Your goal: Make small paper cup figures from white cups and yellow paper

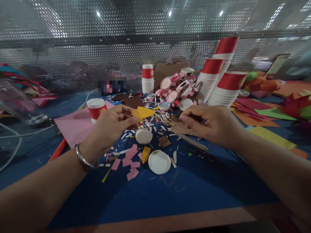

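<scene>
Blue tabletop (194, 187) littered with paper scraps (131, 161): left hand (114, 124) pinches yellow folded paper (142, 113) just above them, right hand (211, 124) clenched on something unclear; slack pinch likely drops the piece into lookalike litter.

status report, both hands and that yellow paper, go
Left hand pinching yellow paper piece. Right hand curled shut above brown cardboard, contents hidden. Paper scraps and white lids strewn beneath.

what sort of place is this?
Likely a paper-craft workbench: stacks of red paper cups, coloured paper sheets, scraps strewn on the blue table; left hand holds a yellow paper piece.
</scene>
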Tool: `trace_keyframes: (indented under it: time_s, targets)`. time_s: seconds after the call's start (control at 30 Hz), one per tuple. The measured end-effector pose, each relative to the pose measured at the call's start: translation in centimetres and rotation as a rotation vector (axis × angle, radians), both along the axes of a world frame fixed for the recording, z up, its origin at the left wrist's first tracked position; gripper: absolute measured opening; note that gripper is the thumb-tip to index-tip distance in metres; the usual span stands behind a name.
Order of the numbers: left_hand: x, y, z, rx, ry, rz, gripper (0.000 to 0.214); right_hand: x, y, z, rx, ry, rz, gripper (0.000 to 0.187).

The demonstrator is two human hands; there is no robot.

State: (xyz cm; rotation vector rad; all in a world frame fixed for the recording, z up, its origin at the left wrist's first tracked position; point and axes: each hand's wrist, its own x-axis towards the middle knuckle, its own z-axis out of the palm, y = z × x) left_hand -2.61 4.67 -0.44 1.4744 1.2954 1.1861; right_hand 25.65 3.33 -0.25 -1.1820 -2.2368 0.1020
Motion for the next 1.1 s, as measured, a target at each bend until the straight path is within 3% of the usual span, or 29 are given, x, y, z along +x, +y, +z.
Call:
trace_keyframes:
  time_s: [0.3,0.57,0.7,0.8,0.97,1.1]
  targets:
    - [-1.0,0.6,-0.6,0.041,0.331,-0.148,0.024,2.9,1.4,-0.1,-0.023,0.031,-0.148,0.024]
    - [-0.6,0.2,-0.3,0.067,0.518,-0.168,0.026,3.3,1.9,-0.2,-0.044,0.015,-0.174,0.022]
    - [-0.5,0.1,-0.2,0.131,0.603,-0.106,0.022,3.4,1.9,-0.2,-0.034,0.002,-0.166,0.023]
    - [-0.4,-0.2,-0.2,0.171,0.604,-0.076,0.024,3.2,1.8,-0.3,-0.015,-0.009,-0.152,0.023]
    - [0.3,-1.4,0.0,0.134,0.485,-0.178,0.026,2.5,1.2,-0.1,-0.078,-0.001,-0.093,0.022]
    - [1.0,-1.9,0.0,0.120,0.553,-0.203,0.023,2.4,1.0,0.1,-0.082,-0.010,-0.110,0.021]
